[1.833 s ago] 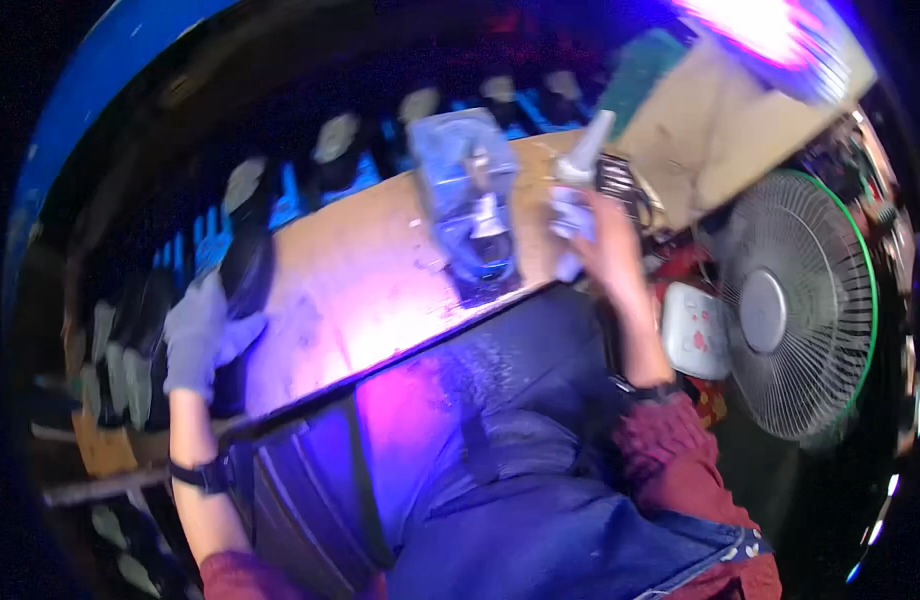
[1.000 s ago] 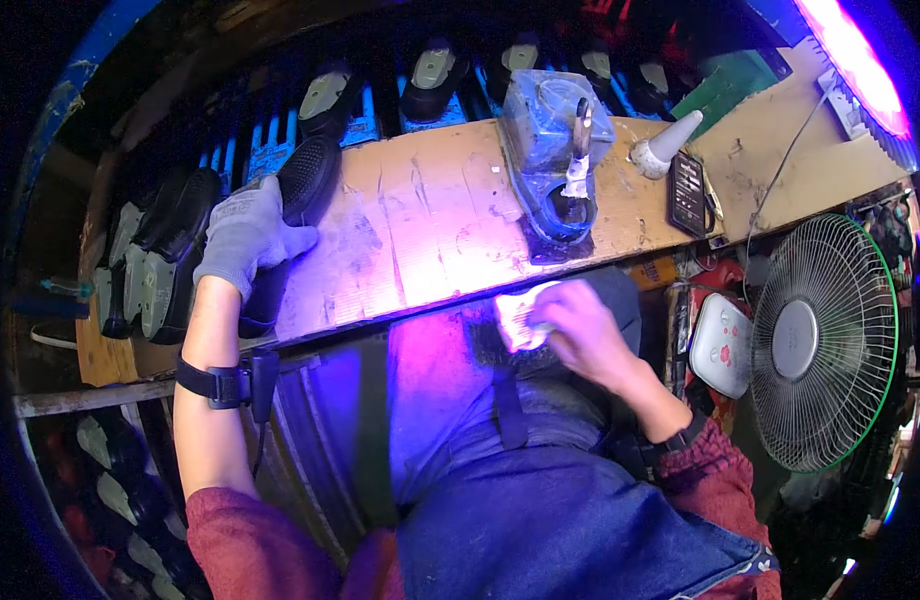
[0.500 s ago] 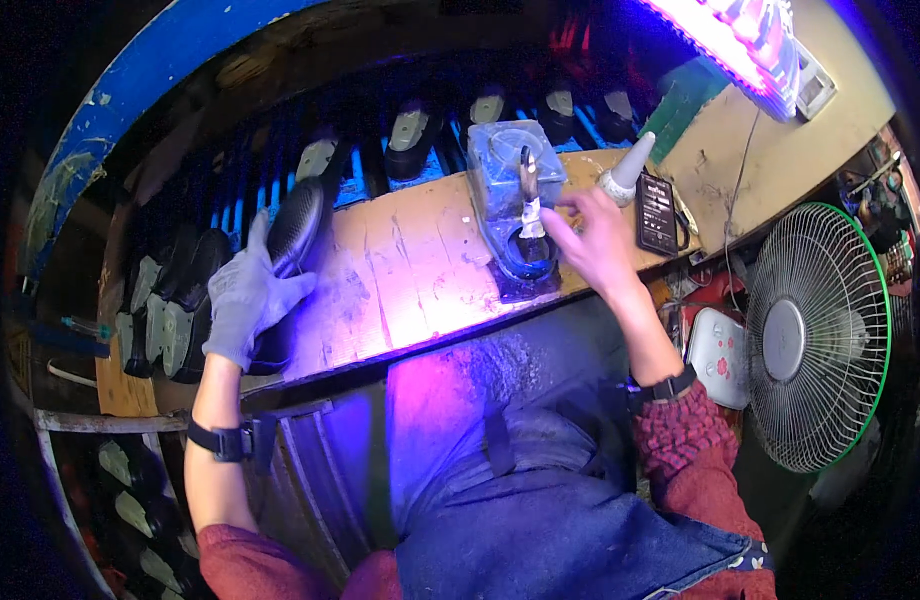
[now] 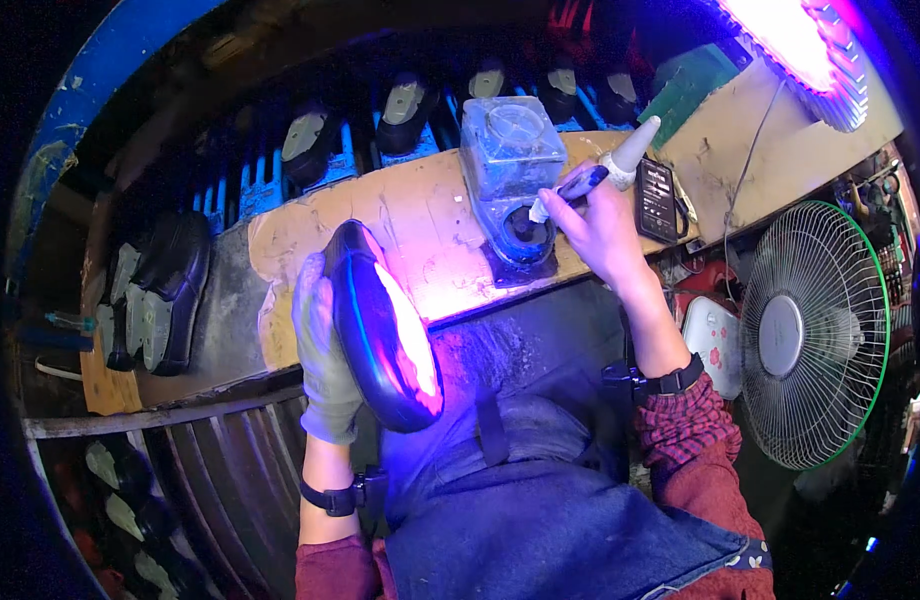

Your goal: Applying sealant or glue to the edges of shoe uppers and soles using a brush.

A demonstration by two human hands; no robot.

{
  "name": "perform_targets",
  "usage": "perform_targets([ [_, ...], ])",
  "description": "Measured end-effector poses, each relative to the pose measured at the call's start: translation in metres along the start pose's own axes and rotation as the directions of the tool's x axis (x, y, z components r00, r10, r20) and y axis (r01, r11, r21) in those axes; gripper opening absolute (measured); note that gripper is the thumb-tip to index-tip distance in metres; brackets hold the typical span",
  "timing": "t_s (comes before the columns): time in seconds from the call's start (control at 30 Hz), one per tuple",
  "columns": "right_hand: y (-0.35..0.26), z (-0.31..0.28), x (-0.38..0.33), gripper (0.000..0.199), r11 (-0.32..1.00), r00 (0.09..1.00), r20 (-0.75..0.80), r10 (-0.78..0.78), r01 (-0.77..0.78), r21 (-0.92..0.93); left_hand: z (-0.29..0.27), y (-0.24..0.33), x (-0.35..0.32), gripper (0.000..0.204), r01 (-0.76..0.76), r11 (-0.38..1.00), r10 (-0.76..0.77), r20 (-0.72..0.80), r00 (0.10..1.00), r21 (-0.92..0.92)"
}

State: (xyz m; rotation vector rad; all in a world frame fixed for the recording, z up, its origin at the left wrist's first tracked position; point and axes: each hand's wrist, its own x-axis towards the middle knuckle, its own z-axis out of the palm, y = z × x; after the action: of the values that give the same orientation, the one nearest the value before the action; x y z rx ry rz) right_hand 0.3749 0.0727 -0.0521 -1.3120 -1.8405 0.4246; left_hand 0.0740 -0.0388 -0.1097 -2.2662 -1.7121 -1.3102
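Observation:
My left hand, in a light grey glove, grips a black shoe by its side, held up in front of the bench edge. The shoe's sole faces up and to the right and glows white and pink under the lamp. My bare right hand is closed round the handle of a brush with pale tape round it. The brush slants over a small round pot with dark contents; its bristle end is hard to make out. Behind the pot stands a clear plastic box.
Several shoes on lasts stand on a rack behind the bench; more lie at the left. A grey cone-tipped bottle and a phone lie right of my hand. A lamp and a fan stand at the right.
My left hand has brought the shoe from the bench's left side toward me and to the right, turning its sole up. My right hand has taken hold of the brush and tilted it.

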Motion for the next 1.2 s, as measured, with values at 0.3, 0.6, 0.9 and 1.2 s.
perform_targets([
  [0.3, 0.030, 0.005, -0.047, 0.015, 0.980, 0.987, -0.135, 0.090, -0.064, 0.190, 0.003, 0.013, -0.015, 0.044, 0.091, 0.990, -0.084, 0.068, 0.994, -0.106],
  [0.6, -0.052, 0.078, -0.036, 0.014, 0.657, 0.993, 0.044, 0.107, -0.104, 0.747, -0.012, 0.024, -0.056, 0.059, -0.064, 0.997, 0.067, 0.094, 0.993, -0.039],
  [0.9, -0.077, 0.108, -0.010, 0.022, 0.702, 0.908, 0.348, 0.234, -0.406, 0.585, -0.008, 0.012, -0.066, 0.065, -0.086, 0.992, 0.096, 0.107, 0.990, -0.092],
  [1.2, -0.071, 0.128, 0.018, 0.027, 0.759, 0.901, 0.343, 0.264, -0.414, 0.502, -0.004, 0.011, -0.068, 0.065, -0.118, 0.988, 0.125, 0.061, 0.990, -0.100],
])
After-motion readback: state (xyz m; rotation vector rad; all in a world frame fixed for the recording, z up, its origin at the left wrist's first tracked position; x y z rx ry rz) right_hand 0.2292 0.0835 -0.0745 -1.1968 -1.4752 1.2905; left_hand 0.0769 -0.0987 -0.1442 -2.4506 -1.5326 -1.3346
